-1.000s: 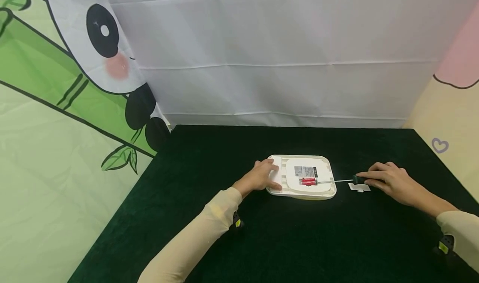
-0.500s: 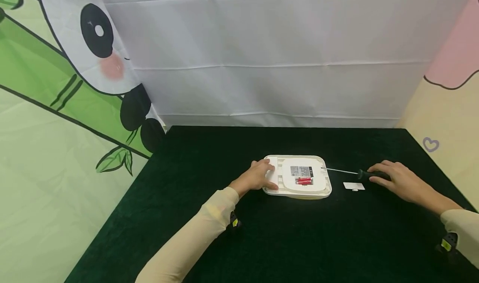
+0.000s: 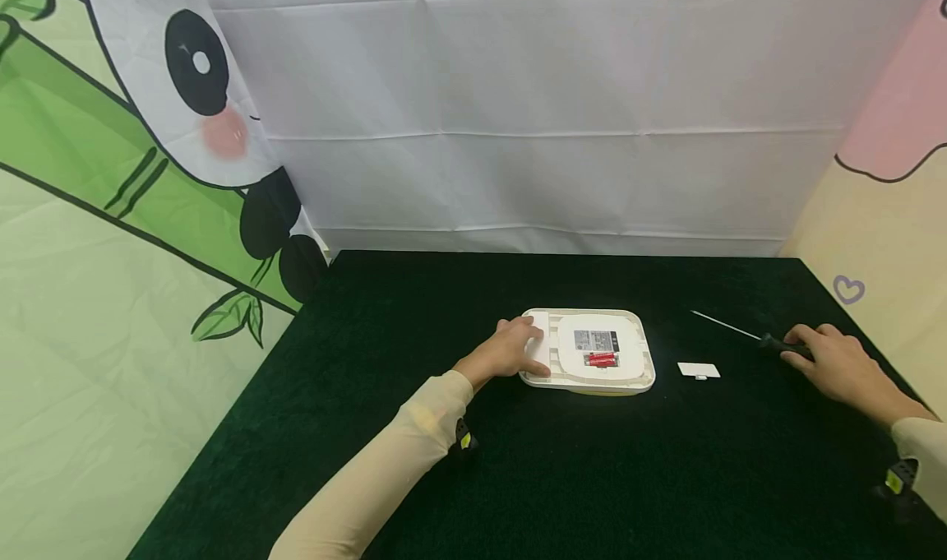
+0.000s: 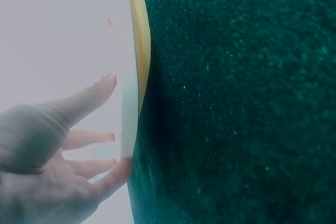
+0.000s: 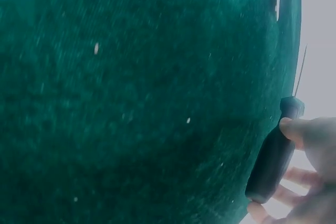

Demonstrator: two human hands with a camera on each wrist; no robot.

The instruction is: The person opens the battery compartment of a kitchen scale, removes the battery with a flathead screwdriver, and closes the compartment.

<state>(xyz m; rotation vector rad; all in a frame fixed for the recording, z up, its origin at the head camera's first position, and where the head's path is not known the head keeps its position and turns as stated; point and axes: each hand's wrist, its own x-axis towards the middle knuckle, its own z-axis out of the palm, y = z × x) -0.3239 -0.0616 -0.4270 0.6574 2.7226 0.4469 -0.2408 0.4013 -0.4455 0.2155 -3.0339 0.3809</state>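
Note:
A white rounded-rectangle device (image 3: 634, 342) lies on the dark green cloth, with a label and an open recess holding red batteries (image 3: 602, 359). My left hand (image 3: 505, 349) rests on its left end, fingers spread and fairly straight; in the left wrist view the fingertips meet the device's edge (image 4: 129, 124), and a yellow part shows beneath. To the right, my right hand (image 3: 842, 364) holds a screwdriver (image 3: 775, 344) by its dark handle, thin shaft pointing up-left. The right wrist view shows thumb and fingers around the handle (image 5: 273, 158). A small white battery cover (image 3: 699, 369) lies between device and right hand.
The green cloth (image 3: 592, 478) covers the table, whose far edge meets a white curtain (image 3: 518, 132). Printed fabric with a panda (image 3: 196, 75) hangs at the left. Another printed sheet (image 3: 888, 239) stands along the right side.
The screwdriver has moved from over the batteries, past the device's right edge, and off to the right with my right hand. The batteries stay in the recess. My left hand holds its place.

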